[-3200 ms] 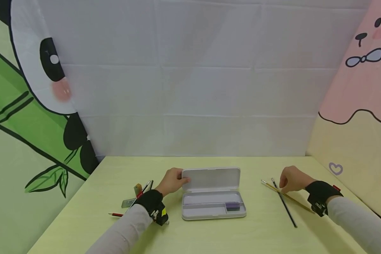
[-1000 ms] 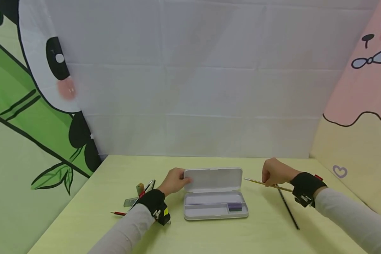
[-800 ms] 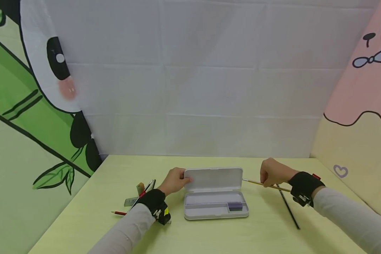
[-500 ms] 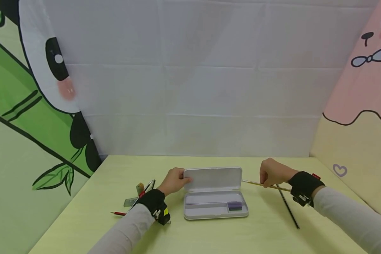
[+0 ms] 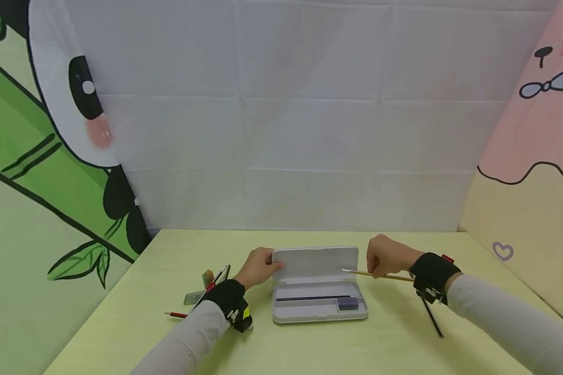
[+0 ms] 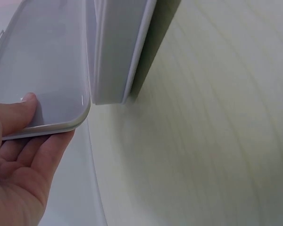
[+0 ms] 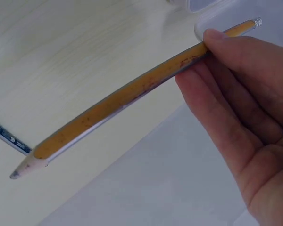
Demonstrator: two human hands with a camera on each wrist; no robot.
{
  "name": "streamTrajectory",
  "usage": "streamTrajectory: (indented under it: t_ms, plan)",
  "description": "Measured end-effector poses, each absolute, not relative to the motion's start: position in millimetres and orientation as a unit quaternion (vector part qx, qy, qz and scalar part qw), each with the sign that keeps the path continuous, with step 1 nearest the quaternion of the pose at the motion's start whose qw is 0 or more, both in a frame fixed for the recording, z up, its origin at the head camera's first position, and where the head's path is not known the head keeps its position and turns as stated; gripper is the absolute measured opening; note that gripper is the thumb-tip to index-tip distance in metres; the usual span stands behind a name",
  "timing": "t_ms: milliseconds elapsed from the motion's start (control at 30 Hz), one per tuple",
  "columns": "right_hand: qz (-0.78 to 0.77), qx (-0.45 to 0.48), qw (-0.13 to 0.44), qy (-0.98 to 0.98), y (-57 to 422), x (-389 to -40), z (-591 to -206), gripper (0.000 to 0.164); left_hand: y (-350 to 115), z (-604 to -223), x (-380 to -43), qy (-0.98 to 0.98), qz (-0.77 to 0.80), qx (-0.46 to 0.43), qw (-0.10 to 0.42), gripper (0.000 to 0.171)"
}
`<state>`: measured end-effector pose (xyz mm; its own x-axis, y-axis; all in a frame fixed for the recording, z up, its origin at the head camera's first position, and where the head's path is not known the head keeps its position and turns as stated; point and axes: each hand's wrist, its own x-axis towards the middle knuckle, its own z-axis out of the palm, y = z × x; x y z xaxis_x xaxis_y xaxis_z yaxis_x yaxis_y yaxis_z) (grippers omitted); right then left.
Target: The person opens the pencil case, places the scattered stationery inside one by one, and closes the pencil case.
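Observation:
My left hand (image 5: 257,268) pinches the left edge of the raised lid (image 5: 315,264) of a white pencil case; in the left wrist view the thumb (image 6: 20,115) lies on the lid's inside, with fingers behind. My right hand (image 5: 388,256) pinches a yellow pencil (image 7: 118,101) between thumb and fingers. Its sharpened graphite tip points back toward the wrist, and its white end overlaps the lid's right part in the head view. In the case's tray (image 5: 305,312), a purple block (image 5: 347,303) sits in the small right compartment. A dark line runs along the tray's divider.
A dark pencil (image 5: 432,317) lies on the table right of the case, partly hidden by the right wrist. Left of the case, behind the left wrist, lie a red pencil (image 5: 175,314), a ruler-like strip (image 5: 193,298), a yellowish-brown block (image 5: 208,277) and pens.
My right hand has lifted the yellow pencil off the dark one and carried it left to the case's lid. A dark line now shows along the tray's divider. The left hand keeps its place.

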<state>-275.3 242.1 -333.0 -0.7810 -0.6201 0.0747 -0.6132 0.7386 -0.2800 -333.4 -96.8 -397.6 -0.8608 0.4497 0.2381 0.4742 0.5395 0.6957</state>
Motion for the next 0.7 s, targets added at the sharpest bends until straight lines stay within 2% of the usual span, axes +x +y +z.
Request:
streamTrajectory:
  t_ms: [700]
  plan:
    - [-0.110, -0.384, -0.005, 0.917, 174.4, -287.6, -334.3, 0.013, -80.3, -397.9, -334.7, -0.881, -0.397, -0.255, 0.027, 0.012]
